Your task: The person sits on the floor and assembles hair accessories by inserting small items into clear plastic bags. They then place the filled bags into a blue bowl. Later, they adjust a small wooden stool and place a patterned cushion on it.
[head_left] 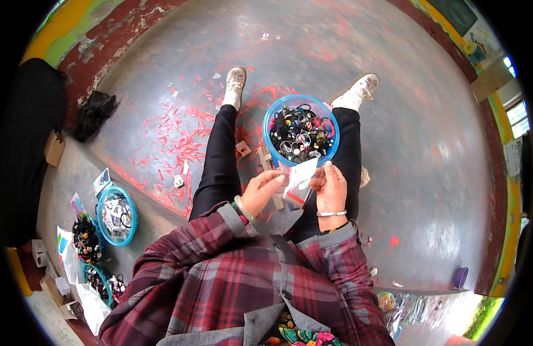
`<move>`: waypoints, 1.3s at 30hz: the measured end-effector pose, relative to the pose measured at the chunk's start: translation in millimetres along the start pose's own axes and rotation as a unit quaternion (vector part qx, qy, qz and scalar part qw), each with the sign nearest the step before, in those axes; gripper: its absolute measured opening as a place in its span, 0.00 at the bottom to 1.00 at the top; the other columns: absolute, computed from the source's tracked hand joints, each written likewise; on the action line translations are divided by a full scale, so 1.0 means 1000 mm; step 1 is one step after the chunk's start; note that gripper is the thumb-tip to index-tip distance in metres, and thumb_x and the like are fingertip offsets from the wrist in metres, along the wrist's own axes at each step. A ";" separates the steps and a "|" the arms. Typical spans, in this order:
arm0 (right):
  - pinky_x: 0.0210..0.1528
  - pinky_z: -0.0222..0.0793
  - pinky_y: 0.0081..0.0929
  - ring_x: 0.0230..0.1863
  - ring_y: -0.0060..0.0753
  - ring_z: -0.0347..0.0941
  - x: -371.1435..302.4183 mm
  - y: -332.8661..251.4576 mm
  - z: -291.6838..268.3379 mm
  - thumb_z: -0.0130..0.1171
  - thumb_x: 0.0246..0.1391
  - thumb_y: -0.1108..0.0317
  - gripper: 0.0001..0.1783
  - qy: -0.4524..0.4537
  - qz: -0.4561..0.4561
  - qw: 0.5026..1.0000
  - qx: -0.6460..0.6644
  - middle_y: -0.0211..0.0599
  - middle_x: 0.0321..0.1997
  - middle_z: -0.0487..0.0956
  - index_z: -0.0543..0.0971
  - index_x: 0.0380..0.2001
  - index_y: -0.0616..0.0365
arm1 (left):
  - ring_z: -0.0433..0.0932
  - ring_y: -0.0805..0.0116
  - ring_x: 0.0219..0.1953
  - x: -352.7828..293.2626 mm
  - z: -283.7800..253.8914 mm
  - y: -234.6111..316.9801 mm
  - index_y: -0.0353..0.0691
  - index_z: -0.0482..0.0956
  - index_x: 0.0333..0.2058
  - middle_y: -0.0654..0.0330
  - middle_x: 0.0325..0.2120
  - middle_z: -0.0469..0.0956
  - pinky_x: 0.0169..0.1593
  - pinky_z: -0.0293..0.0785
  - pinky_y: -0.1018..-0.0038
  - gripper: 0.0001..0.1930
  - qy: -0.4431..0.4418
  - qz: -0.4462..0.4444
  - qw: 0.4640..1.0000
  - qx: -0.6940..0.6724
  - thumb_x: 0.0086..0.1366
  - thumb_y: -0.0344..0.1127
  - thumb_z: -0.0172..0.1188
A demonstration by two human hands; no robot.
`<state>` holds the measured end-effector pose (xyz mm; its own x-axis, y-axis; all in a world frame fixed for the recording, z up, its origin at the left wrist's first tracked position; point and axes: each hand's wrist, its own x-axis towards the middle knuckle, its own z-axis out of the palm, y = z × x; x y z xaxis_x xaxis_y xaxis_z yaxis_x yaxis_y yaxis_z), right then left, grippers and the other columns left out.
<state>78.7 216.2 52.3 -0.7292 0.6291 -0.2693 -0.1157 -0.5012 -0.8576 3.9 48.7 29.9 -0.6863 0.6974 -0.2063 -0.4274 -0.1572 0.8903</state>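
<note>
Between my two hands is a small clear plastic bag (pixel 298 183) with a white upper part and a red strip at its lower edge. My left hand (pixel 263 192) pinches its left side, thumb and fingers together. My right hand (pixel 330 189) grips its right edge with closed fingers, the thumb pointing up. Just beyond the bag, a blue-rimmed basket (pixel 266 131) stands between my legs. It is filled with a heap of hair ties (pixel 301 134), mostly black with coloured beads and charms. Whether the bag holds anything is too small to tell.
Red paper-like strips (pixel 185 144) litter the floor to the left. A blue basket of small silvery packets (pixel 117 217) and a pile of black hair ties (pixel 86 239) sit at lower left. A black plastic bag (pixel 95 115) lies near the wall. A purple container (pixel 461 278) is at right.
</note>
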 end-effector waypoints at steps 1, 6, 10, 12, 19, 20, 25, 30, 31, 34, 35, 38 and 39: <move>0.17 0.61 0.14 0.15 0.22 0.71 0.002 0.003 0.006 0.50 0.57 0.59 0.16 0.004 -0.003 1.000 0.002 0.32 0.19 0.75 0.73 0.23 0.59 | 0.73 0.76 0.34 -0.001 0.001 0.006 0.35 0.70 0.45 0.60 0.36 0.76 0.36 0.69 0.82 0.15 -0.011 -0.005 0.997 -0.077 0.63 0.38 0.51; 0.18 0.60 0.16 0.16 0.22 0.72 0.005 0.017 0.020 0.49 0.57 0.57 0.17 -0.022 0.006 0.999 -0.025 0.33 0.20 0.76 0.73 0.23 0.59 | 0.75 0.76 0.29 0.002 0.007 0.020 0.39 0.72 0.37 0.61 0.31 0.77 0.26 0.65 0.87 0.10 0.054 -0.113 0.987 -0.102 0.62 0.38 0.54; 0.19 0.60 0.16 0.18 0.22 0.72 0.010 0.032 0.008 0.50 0.57 0.58 0.15 -0.026 0.015 0.999 -0.044 0.34 0.23 0.76 0.73 0.27 0.59 | 0.76 0.74 0.27 0.006 -0.003 0.009 0.41 0.72 0.28 0.59 0.27 0.77 0.21 0.64 0.84 0.05 0.054 -0.145 0.977 -0.146 0.60 0.34 0.56; 0.21 0.62 0.16 0.24 0.22 0.73 0.011 0.034 0.002 0.51 0.56 0.59 0.13 -0.020 -0.046 0.994 -0.098 0.34 0.28 0.77 0.73 0.32 0.60 | 0.76 0.74 0.26 0.007 -0.005 0.010 0.41 0.72 0.28 0.59 0.26 0.77 0.21 0.64 0.83 0.05 0.075 -0.126 0.981 -0.127 0.60 0.34 0.55; 0.54 0.57 0.36 0.54 0.44 0.62 -0.010 0.010 0.021 0.67 0.34 0.62 0.34 -0.138 -0.481 0.691 -0.522 0.41 0.52 0.68 0.69 0.48 0.58 | 0.75 0.74 0.26 0.007 -0.007 0.035 0.41 0.72 0.28 0.60 0.25 0.77 0.24 0.66 0.83 0.06 0.068 -0.097 0.976 -0.185 0.62 0.35 0.53; 0.52 0.58 0.36 0.53 0.43 0.64 -0.012 0.014 0.024 0.66 0.35 0.64 0.30 -0.131 -0.480 0.670 -0.551 0.40 0.50 0.70 0.71 0.46 0.57 | 0.75 0.74 0.26 0.005 -0.006 0.038 0.41 0.72 0.28 0.60 0.25 0.77 0.24 0.66 0.83 0.06 0.057 -0.096 0.975 -0.191 0.62 0.35 0.53; 0.41 0.66 0.27 0.38 0.33 0.73 -0.004 0.035 0.010 0.60 0.45 0.69 0.12 -0.118 -0.409 0.777 -0.464 0.35 0.34 0.78 0.77 0.36 0.58 | 0.75 0.75 0.27 -0.002 -0.003 0.037 0.40 0.73 0.30 0.61 0.25 0.76 0.24 0.66 0.83 0.10 0.035 -0.094 0.981 -0.165 0.63 0.40 0.51; 0.27 0.63 0.15 0.25 0.22 0.74 -0.009 0.030 0.007 0.58 0.51 0.67 0.10 -0.117 0.010 0.987 -0.106 0.38 0.27 0.79 0.77 0.33 0.65 | 0.71 0.81 0.25 0.000 -0.005 0.034 0.39 0.74 0.34 0.65 0.27 0.76 0.24 0.65 0.85 0.10 0.127 -0.003 0.992 -0.012 0.62 0.40 0.54; 0.26 0.62 0.15 0.25 0.23 0.74 -0.009 0.029 0.007 0.58 0.50 0.68 0.10 -0.123 0.061 0.989 -0.060 0.39 0.26 0.79 0.77 0.32 0.65 | 0.71 0.82 0.25 0.001 -0.006 0.034 0.39 0.75 0.35 0.66 0.28 0.76 0.24 0.64 0.85 0.09 0.135 0.001 0.991 0.016 0.61 0.39 0.55; 0.28 0.65 0.14 0.28 0.24 0.76 -0.004 0.040 0.001 0.57 0.51 0.66 0.10 -0.136 0.093 0.985 -0.044 0.38 0.28 0.80 0.77 0.33 0.63 | 0.67 0.84 0.21 0.001 -0.006 0.024 0.39 0.75 0.33 0.68 0.27 0.76 0.23 0.64 0.86 0.06 0.102 -0.065 0.992 0.023 0.58 0.33 0.59; 0.29 0.66 0.13 0.29 0.25 0.76 -0.004 0.041 0.001 0.57 0.51 0.65 0.10 -0.141 0.095 0.984 -0.045 0.37 0.28 0.80 0.78 0.33 0.62 | 0.67 0.84 0.20 0.000 -0.006 0.020 0.38 0.76 0.33 0.68 0.27 0.76 0.22 0.63 0.86 0.06 0.089 -0.078 0.993 0.027 0.58 0.33 0.59; 0.29 0.66 0.14 0.30 0.25 0.76 -0.006 0.036 0.001 0.57 0.51 0.67 0.10 -0.156 0.109 0.980 -0.061 0.36 0.28 0.80 0.78 0.33 0.63 | 0.66 0.83 0.16 0.001 -0.007 0.018 0.38 0.76 0.30 0.67 0.23 0.76 0.19 0.62 0.86 0.04 0.106 -0.105 0.988 0.036 0.58 0.31 0.58; 0.30 0.66 0.14 0.31 0.24 0.76 -0.005 0.035 0.000 0.57 0.51 0.67 0.10 -0.162 0.110 0.978 -0.069 0.36 0.28 0.80 0.78 0.33 0.63 | 0.66 0.83 0.15 0.001 -0.007 0.017 0.37 0.76 0.30 0.66 0.22 0.76 0.18 0.62 0.86 0.04 0.111 -0.108 0.987 0.035 0.58 0.31 0.58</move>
<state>78.4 195.2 23.4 -0.9040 0.2823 -0.3212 0.1450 -0.5042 -0.8513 -8.7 41.9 42.0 -0.6989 0.5372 -0.4722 -0.5416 0.0338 0.8400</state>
